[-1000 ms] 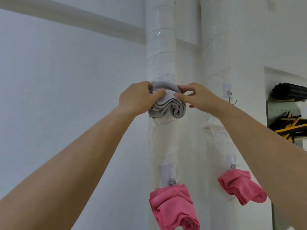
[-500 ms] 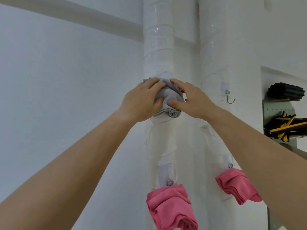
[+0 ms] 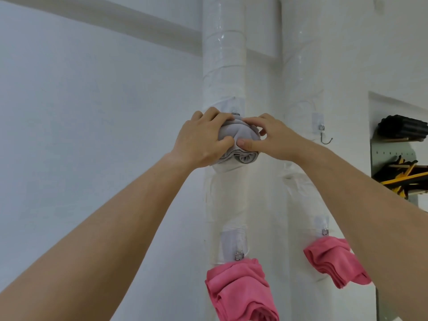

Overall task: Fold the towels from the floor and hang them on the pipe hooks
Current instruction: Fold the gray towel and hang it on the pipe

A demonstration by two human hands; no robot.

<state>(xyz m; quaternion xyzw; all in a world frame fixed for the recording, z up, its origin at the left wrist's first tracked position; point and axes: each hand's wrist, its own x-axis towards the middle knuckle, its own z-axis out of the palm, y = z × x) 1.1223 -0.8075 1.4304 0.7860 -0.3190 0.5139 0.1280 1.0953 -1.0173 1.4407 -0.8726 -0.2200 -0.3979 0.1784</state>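
Room: white wall behind the left pipe [image 3: 223, 54].
Grip: left hand [image 3: 203, 140] and right hand [image 3: 275, 140] both curl round the grey towel [image 3: 238, 135].
Towel: pressed against that pipe, high up; hook hidden.
Change: a loose top pinch a second ago, now bunched tight, so probably being hooked on.
Below: pink towel [image 3: 240, 288] hangs.

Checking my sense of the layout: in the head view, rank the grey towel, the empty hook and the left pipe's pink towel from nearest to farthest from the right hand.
1. grey towel: held by the right hand, against the left pipe.
2. empty hook: to its right, on the right pipe.
3. pink towel: well below, low on the left pipe.
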